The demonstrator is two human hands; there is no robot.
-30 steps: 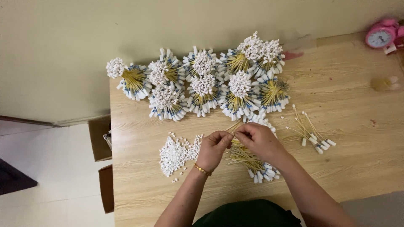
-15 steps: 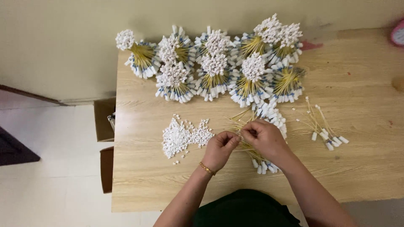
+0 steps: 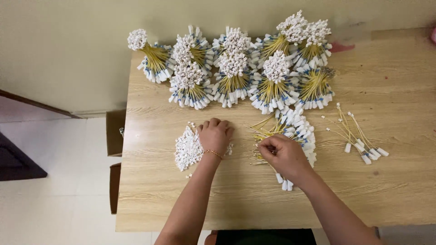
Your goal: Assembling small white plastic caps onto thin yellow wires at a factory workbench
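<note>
So, nearest the camera both forearms come up over the front edge of the wooden counter (image 3: 390,181). The right hand (image 3: 285,155) sits on a loose spread of yellow wires (image 3: 268,131) with white tags, its grip pinched together at thumb and forefinger, apparently on a strand or two at the left side of that spread, though the strand itself is too thin to make out for sure. The left hand (image 3: 215,134), gold bracelet at the wrist, lies knuckles-up with the fingers curled down at the right edge of a heap of small white pieces (image 3: 187,149); whether that grip has closed on any piece I can't tell. The heap lies just left of it, touching. Off to the right, well apart from both hands, there's a small loose bunch of tagged wires (image 3: 359,138). Farther back, along the wall, a row of tied bundles (image 3: 236,68) fans out, white tips up and yellow stems showing.
</note>
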